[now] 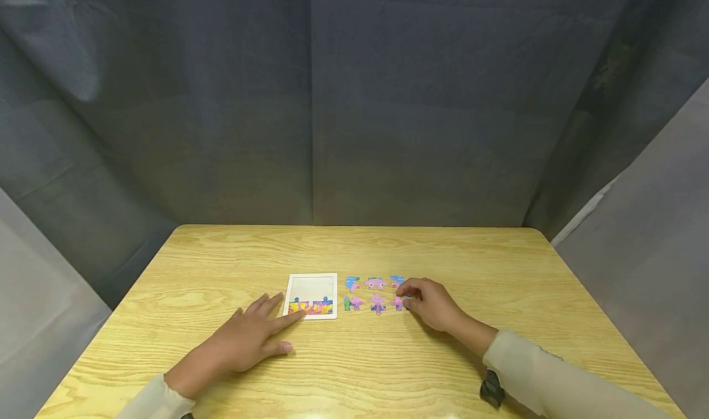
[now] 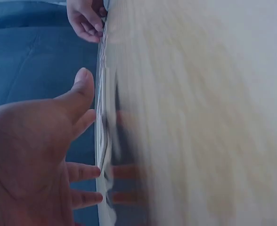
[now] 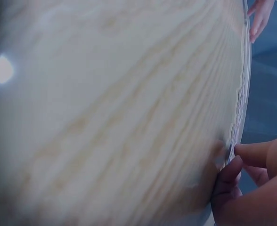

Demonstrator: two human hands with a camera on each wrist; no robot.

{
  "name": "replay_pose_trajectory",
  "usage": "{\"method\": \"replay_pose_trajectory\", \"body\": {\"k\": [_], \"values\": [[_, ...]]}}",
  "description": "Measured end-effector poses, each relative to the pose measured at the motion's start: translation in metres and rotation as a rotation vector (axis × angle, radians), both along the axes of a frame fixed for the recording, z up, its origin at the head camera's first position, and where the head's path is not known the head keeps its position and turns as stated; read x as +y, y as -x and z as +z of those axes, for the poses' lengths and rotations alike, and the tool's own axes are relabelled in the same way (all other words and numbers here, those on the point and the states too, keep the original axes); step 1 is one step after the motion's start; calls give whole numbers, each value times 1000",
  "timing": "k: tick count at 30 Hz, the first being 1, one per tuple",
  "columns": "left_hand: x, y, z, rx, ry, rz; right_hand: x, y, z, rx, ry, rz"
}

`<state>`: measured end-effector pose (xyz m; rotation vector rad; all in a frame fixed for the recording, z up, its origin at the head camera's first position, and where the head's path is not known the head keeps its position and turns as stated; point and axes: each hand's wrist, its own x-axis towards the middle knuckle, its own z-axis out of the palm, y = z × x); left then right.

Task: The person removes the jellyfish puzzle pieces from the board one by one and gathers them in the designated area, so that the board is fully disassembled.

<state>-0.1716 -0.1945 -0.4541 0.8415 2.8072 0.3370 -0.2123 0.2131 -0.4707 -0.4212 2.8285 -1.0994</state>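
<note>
In the head view my left hand [image 1: 244, 339] lies with spread, straight fingers at the left of a square white puzzle tray [image 1: 312, 275]. One fingertip rests on the tray's lower edge. A joined row of yellow, pink and blue puzzle pieces [image 1: 318, 308] fills the tray's bottom. My right hand [image 1: 434, 305] has its thumb and index finger at a pink and blue puzzle piece [image 1: 397, 304], pinching its edge; the fingers partly cover it. The right wrist view shows that hand [image 3: 251, 183] with bent fingers against the thin pieces. Seen from the left wrist, my left hand [image 2: 35, 141] is straight-fingered.
Several loose pieces lie in two rows right of the tray, among them a pink piece with eyes [image 1: 376, 283], a blue piece [image 1: 352, 283] and a green and pink piece [image 1: 352, 303]. Dark curtains [image 1: 332, 99] stand behind the wooden table [image 1: 343, 370].
</note>
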Motion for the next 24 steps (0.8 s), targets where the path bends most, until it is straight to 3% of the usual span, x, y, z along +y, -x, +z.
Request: {"method": "replay_pose_trajectory", "body": {"k": [13, 24], "values": [[-12, -5, -1, -29, -30, -5, -4, 5, 7, -1, 53, 35], [-12, -6, -3, -5, -13, 1, -40, 9, 23, -58, 175, 61]]}}
